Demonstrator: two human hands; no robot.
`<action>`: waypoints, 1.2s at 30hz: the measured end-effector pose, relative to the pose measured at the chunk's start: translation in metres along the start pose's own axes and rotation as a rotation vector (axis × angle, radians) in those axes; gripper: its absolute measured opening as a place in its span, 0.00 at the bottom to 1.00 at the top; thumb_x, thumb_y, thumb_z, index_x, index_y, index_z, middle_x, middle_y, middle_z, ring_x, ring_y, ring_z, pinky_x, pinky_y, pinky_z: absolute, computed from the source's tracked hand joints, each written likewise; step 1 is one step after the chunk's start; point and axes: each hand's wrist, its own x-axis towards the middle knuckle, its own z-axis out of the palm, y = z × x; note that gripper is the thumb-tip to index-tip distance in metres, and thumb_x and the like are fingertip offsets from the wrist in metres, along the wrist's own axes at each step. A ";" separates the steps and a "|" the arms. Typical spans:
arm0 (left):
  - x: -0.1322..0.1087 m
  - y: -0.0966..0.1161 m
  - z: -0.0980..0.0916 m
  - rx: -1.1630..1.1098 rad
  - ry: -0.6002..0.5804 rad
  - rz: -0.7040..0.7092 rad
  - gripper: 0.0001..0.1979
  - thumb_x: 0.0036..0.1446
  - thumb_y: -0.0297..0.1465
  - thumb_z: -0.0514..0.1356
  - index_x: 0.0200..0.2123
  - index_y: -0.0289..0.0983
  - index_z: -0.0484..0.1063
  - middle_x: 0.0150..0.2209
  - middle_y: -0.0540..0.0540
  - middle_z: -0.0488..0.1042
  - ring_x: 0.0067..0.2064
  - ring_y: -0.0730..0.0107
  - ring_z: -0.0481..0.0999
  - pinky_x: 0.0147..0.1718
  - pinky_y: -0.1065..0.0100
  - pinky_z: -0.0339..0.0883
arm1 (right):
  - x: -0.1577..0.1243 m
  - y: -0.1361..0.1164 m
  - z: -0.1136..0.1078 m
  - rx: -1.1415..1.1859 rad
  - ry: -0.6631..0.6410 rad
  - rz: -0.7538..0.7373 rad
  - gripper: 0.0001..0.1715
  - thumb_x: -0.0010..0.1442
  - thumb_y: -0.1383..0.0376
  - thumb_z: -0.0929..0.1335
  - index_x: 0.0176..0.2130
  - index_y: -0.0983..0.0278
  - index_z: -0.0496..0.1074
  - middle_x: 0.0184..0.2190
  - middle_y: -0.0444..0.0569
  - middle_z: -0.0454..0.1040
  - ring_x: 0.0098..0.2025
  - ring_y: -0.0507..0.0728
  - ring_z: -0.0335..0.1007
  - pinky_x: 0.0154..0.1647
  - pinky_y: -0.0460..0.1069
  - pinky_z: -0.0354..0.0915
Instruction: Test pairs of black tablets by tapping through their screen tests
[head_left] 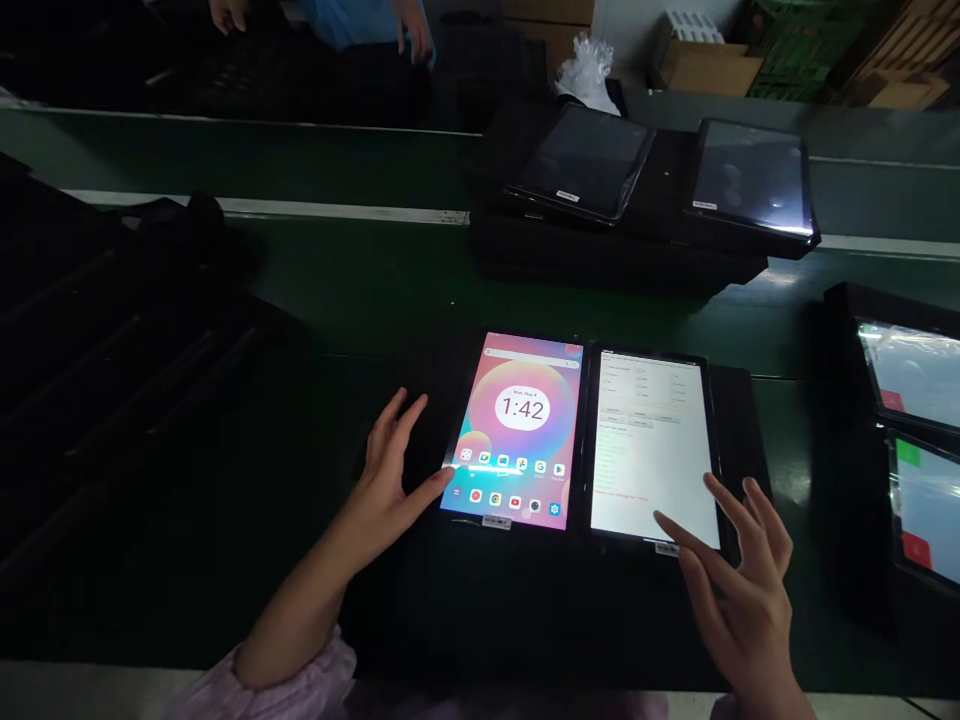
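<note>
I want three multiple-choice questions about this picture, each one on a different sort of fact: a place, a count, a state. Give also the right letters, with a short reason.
1. Which tablet is the right hand over? A) the home-screen tablet B) the white-form tablet C) neither
2. How many tablets lie on the far black tray? A) one B) two C) five
3. What does the home-screen tablet show? A) a dark screen B) a blank white page C) a clock reading 1:42

1 B: the hand spreads over its lower corner.
2 B: two dark screens lie there side by side.
3 C: the clock stands at its centre.
</note>
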 end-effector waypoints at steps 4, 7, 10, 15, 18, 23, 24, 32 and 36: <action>0.000 -0.003 -0.004 0.010 -0.066 0.022 0.43 0.66 0.56 0.60 0.77 0.55 0.49 0.82 0.40 0.35 0.81 0.33 0.36 0.72 0.29 0.49 | 0.003 -0.006 -0.002 0.054 -0.022 -0.040 0.13 0.71 0.70 0.69 0.47 0.56 0.82 0.78 0.34 0.56 0.81 0.67 0.45 0.73 0.62 0.57; 0.000 -0.004 -0.006 0.031 -0.102 0.044 0.43 0.67 0.55 0.60 0.78 0.55 0.47 0.83 0.40 0.34 0.81 0.33 0.36 0.72 0.28 0.46 | 0.003 -0.008 -0.002 0.060 -0.045 -0.049 0.13 0.70 0.70 0.69 0.46 0.56 0.83 0.77 0.35 0.57 0.80 0.68 0.46 0.73 0.62 0.58; 0.001 -0.006 -0.008 0.073 -0.128 0.077 0.43 0.68 0.54 0.60 0.78 0.56 0.45 0.83 0.40 0.34 0.81 0.32 0.36 0.72 0.27 0.47 | 0.003 -0.013 0.002 0.027 -0.106 -0.098 0.13 0.71 0.68 0.68 0.49 0.57 0.82 0.79 0.39 0.53 0.81 0.70 0.42 0.74 0.63 0.56; 0.002 -0.010 -0.009 0.153 -0.166 0.128 0.45 0.69 0.51 0.60 0.80 0.56 0.40 0.83 0.39 0.33 0.81 0.31 0.34 0.71 0.26 0.46 | 0.010 -0.024 0.013 -0.011 -0.190 -0.112 0.17 0.70 0.69 0.69 0.55 0.55 0.81 0.80 0.41 0.51 0.82 0.75 0.35 0.75 0.69 0.54; 0.002 -0.011 -0.005 0.176 -0.179 0.134 0.46 0.69 0.48 0.61 0.80 0.56 0.38 0.83 0.39 0.31 0.81 0.32 0.31 0.71 0.26 0.45 | 0.012 -0.024 0.014 0.025 -0.140 -0.091 0.15 0.71 0.69 0.69 0.53 0.55 0.81 0.79 0.40 0.54 0.82 0.74 0.38 0.75 0.69 0.55; 0.000 -0.010 0.000 0.190 -0.172 0.148 0.45 0.69 0.42 0.62 0.80 0.56 0.39 0.83 0.40 0.30 0.81 0.33 0.30 0.72 0.26 0.44 | 0.005 -0.016 0.005 0.055 -0.005 -0.016 0.18 0.70 0.72 0.69 0.52 0.54 0.82 0.75 0.38 0.62 0.78 0.70 0.52 0.72 0.65 0.60; 0.000 -0.010 0.000 0.180 -0.170 0.146 0.45 0.69 0.43 0.62 0.80 0.56 0.39 0.83 0.39 0.30 0.81 0.32 0.30 0.71 0.25 0.45 | 0.003 -0.014 0.002 0.051 0.008 -0.002 0.18 0.70 0.72 0.69 0.53 0.54 0.82 0.74 0.39 0.63 0.78 0.70 0.54 0.71 0.65 0.61; 0.002 -0.012 -0.008 0.121 -0.173 0.148 0.47 0.66 0.52 0.64 0.80 0.56 0.43 0.83 0.39 0.34 0.81 0.28 0.32 0.70 0.24 0.48 | 0.000 -0.011 -0.001 0.009 0.033 0.060 0.18 0.69 0.71 0.70 0.51 0.52 0.83 0.68 0.44 0.71 0.74 0.71 0.61 0.65 0.68 0.68; 0.002 -0.011 -0.007 0.100 -0.185 0.096 0.48 0.65 0.53 0.63 0.80 0.56 0.41 0.83 0.40 0.32 0.81 0.28 0.33 0.69 0.23 0.51 | 0.003 -0.017 0.005 0.001 -0.020 0.030 0.14 0.68 0.68 0.71 0.49 0.53 0.82 0.69 0.45 0.70 0.75 0.72 0.59 0.64 0.69 0.69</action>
